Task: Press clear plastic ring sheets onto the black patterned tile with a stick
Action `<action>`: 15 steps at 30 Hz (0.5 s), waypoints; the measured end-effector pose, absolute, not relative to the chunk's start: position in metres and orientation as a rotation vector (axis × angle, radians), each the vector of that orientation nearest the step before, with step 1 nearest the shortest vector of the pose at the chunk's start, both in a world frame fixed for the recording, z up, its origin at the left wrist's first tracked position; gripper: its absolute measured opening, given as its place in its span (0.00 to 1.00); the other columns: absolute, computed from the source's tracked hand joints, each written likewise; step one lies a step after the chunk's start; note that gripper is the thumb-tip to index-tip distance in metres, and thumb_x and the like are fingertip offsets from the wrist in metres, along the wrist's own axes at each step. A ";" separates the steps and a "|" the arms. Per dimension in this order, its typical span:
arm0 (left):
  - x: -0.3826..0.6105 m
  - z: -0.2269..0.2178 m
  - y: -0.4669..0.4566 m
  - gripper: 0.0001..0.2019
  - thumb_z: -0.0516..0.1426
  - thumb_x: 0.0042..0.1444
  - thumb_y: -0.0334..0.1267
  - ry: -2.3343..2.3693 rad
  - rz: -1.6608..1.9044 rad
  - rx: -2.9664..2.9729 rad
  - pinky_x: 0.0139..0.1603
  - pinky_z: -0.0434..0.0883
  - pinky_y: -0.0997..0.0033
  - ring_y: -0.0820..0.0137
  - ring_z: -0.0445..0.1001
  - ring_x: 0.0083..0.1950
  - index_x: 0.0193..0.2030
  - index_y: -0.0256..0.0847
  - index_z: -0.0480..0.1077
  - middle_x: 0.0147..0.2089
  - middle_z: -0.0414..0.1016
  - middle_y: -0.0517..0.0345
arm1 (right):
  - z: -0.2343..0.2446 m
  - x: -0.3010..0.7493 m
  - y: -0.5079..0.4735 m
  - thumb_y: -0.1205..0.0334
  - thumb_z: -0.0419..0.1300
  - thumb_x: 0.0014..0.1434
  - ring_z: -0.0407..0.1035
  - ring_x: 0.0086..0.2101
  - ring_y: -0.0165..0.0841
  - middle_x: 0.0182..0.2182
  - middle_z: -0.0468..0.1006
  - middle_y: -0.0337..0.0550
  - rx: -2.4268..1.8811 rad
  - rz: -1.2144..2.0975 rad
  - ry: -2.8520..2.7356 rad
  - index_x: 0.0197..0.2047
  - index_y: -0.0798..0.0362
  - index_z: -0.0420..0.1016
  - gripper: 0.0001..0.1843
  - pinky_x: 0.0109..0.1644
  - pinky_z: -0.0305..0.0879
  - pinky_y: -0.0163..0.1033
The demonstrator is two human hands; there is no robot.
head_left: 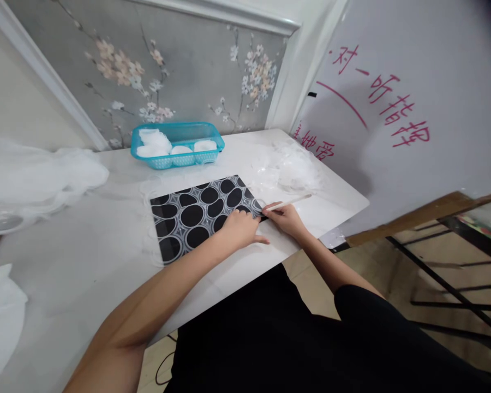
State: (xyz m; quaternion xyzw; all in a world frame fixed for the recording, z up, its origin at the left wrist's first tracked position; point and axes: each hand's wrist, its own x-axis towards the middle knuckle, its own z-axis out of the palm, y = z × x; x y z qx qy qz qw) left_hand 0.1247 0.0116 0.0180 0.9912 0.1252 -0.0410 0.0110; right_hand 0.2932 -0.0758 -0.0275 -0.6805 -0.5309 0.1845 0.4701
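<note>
A black board (pixel 196 215) patterned with black ovals and grey-white lines lies flat on the white table (pixel 106 240). My left hand (pixel 241 229) rests on the board's near right corner, fingers bent and pressed down, thumb stretched out. My right hand (pixel 284 215) is closed in a pinch on a thin pale stick (pixel 290 202), like a pen. The stick's tip meets the board's right edge, and its other end points up to the right.
A turquoise plastic basket (pixel 178 143) with white round lumps stands at the back. Crumpled clear film (pixel 288 169) lies right of the board. White gauzy fabric (pixel 28 177) covers the table's left side. A whiteboard with red writing (pixel 376 103) leans at the right, beside a wooden frame (pixel 425 215).
</note>
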 end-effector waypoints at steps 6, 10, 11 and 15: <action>0.127 0.015 0.009 0.41 0.51 0.53 0.66 0.409 -0.153 3.082 0.48 0.62 0.61 0.54 0.73 0.47 0.61 0.30 0.62 0.46 0.76 0.40 | -0.024 0.291 -0.077 0.58 0.61 0.56 0.75 0.38 0.39 0.36 0.82 0.44 -1.707 0.398 -1.324 0.33 0.52 0.81 0.09 0.43 0.70 0.40; 0.129 0.016 0.013 0.39 0.51 0.54 0.65 0.396 -0.177 3.051 0.47 0.63 0.62 0.54 0.73 0.47 0.60 0.32 0.63 0.46 0.76 0.41 | -0.025 0.287 -0.080 0.61 0.59 0.58 0.73 0.42 0.39 0.38 0.82 0.43 -1.776 0.208 -1.441 0.35 0.50 0.81 0.08 0.46 0.69 0.42; 0.129 0.017 0.014 0.39 0.51 0.54 0.65 0.388 -0.187 3.040 0.46 0.63 0.62 0.54 0.74 0.46 0.60 0.33 0.63 0.45 0.77 0.41 | -0.026 0.285 -0.082 0.62 0.58 0.59 0.72 0.43 0.39 0.38 0.82 0.43 -1.798 0.126 -1.487 0.36 0.50 0.80 0.09 0.47 0.68 0.42; 0.130 0.022 0.019 0.39 0.52 0.52 0.65 0.355 -0.226 2.987 0.43 0.65 0.63 0.54 0.75 0.44 0.59 0.34 0.65 0.42 0.77 0.42 | -0.036 0.283 -0.081 0.67 0.55 0.60 0.69 0.46 0.40 0.36 0.82 0.42 -1.870 -0.192 -1.763 0.38 0.48 0.80 0.11 0.49 0.62 0.45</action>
